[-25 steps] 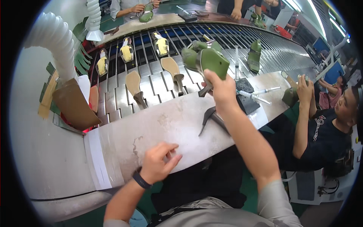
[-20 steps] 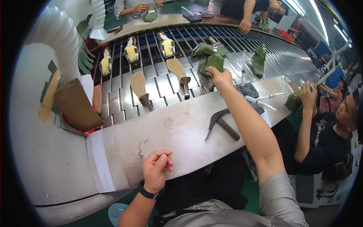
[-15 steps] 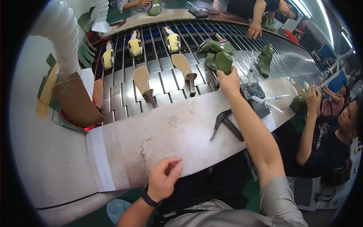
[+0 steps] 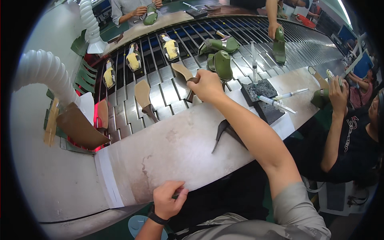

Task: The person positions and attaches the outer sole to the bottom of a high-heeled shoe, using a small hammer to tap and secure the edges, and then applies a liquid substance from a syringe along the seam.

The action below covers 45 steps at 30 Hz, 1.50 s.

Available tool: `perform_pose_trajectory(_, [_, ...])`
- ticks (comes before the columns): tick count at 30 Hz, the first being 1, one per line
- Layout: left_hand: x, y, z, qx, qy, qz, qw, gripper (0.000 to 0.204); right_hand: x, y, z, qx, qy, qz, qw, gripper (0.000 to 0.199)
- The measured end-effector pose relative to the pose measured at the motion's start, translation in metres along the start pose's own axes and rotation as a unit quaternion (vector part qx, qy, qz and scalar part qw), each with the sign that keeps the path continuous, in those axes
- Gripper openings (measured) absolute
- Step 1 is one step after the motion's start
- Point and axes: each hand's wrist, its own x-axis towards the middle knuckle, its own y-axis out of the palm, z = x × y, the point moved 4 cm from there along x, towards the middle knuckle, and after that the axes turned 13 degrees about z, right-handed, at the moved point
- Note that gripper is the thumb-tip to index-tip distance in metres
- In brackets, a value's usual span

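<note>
My right hand [image 4: 209,87] reaches over the metal conveyor and is closed on a tan shoe sole with a brown heel [image 4: 183,71], its fingers near the heel end. A second heeled sole [image 4: 142,93] lies to its left on the slats. Just right of that hand stands a green sandal on a last [image 4: 222,66], with another green sandal [image 4: 220,45] lying behind it. My left hand [image 4: 170,199] rests by the table's near edge, holding nothing, thumb and forefinger apart. Under my right forearm lies a black tool with a curved pointed head [image 4: 221,132], its handle mostly hidden.
Syringes [image 4: 276,105] lie on dark stone blocks [image 4: 269,112] at right. Three yellow-padded shoe pieces [image 4: 171,49] stand farther along the conveyor. A brown board [image 4: 82,126] and white hoses [image 4: 48,76] are at left. A co-worker's hand [image 4: 274,30] grips another green shoe [image 4: 279,46]; other workers sit around.
My right hand has let go of the green sandal and moved left onto the heeled sole. My left hand has barely shifted. Across the conveyor, a co-worker's hand has reached the far green shoe.
</note>
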Motion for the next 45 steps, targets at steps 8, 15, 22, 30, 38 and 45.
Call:
perform_pose_trajectory(8, [0.153, -0.049, 0.011, -0.037, 0.05, -0.068, 0.996, 0.028, -0.094, -0.021, -0.038, 0.237, -0.123, -0.012, 0.964, 0.027])
perform_pose_trajectory(15, [0.451, -0.079, 0.141, 0.152, -0.145, -0.1, 0.972, 0.094, -0.096, -0.028, -0.038, 0.293, -0.131, 0.008, 0.947, 0.026])
perform_pose_trajectory(22, [0.576, -0.038, 0.186, 0.159, -0.38, -0.224, 0.883, 0.116, -0.099, -0.017, -0.037, 0.273, -0.152, 0.037, 0.949, 0.02])
perform_pose_trajectory(30, [0.544, -0.126, 0.222, 0.038, -0.298, -0.143, 0.943, 0.067, -0.094, -0.029, -0.035, 0.336, -0.107, 0.078, 0.932, 0.026])
perform_pose_trajectory(38, [0.211, -0.135, 0.057, -0.084, -0.025, -0.14, 0.986, 0.081, -0.088, -0.013, -0.049, 0.437, -0.067, 0.09, 0.892, 0.025])
perform_pose_trajectory(45, [-0.009, -0.104, -0.008, 0.337, -0.07, -0.024, 0.939, 0.1, -0.162, -0.009, 0.029, 0.614, -0.023, 0.043, 0.787, 0.025])
